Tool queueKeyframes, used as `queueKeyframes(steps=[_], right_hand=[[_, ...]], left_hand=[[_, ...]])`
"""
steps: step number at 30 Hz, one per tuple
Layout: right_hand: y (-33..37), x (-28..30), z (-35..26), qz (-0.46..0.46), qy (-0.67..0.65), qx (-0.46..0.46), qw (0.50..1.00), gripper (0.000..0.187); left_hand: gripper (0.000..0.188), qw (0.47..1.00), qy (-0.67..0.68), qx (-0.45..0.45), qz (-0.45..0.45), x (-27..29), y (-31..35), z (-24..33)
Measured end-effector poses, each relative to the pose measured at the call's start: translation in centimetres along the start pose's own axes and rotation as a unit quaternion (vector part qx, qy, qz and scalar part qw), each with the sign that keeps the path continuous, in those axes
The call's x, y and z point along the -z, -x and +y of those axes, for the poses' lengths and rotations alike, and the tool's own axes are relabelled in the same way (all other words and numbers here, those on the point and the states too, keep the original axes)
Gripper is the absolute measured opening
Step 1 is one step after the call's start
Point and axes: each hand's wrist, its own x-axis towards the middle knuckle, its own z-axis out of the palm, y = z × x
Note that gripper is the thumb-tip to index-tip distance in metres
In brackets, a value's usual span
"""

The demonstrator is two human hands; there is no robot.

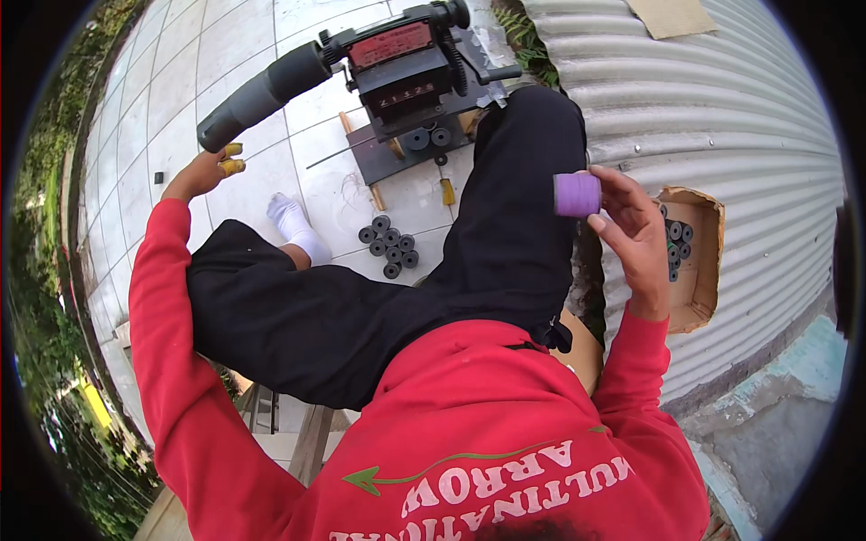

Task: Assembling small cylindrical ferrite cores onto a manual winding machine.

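My right hand [631,221] is closed on a spool of purple thread [577,195], its dark flange showing at the left end. The thumb and fingers pinch the spool's right end, above my right knee. Out to the left, my left hand [209,173] is beside the lower end of a thick black tube [262,97]. Two of its fingers have yellow wraps and stand slightly apart, with nothing visible between them; the rest are partly hidden. The tube joins a black winding machine [397,72] with a red panel, a counter and a crank handle [501,74].
Several small black spools [390,245] lie on the white tiles [244,45] between my legs. A cardboard box [708,270] holding more spools sits on corrugated metal sheeting [767,135] at right. Near the machine's dark base [379,158] lies a small yellow piece [447,191].
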Motion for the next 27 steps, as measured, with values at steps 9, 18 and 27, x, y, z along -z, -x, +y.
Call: queueKeyframes(steps=[9, 18, 27], right_hand=[[-12.3, -31.5, 18.7, -0.318, 0.330, 0.098, 0.883, 0.042], [-15.9, -36.2, 29.5, -0.343, 0.473, 0.202, 0.786, 0.050], [-14.0, -32.0, 25.0, -0.390, 0.442, 0.047, 0.807, 0.055]], left_hand=[[0.058, 0.999, 0.017, 0.022, 0.017, -1.1, 1.4, -4.3], [0.058, 0.997, 0.039, 0.061, 0.038, -3.5, 4.7, -10.2], [0.060, 0.994, 0.038, 0.105, 0.006, -6.1, 6.6, -16.7]])
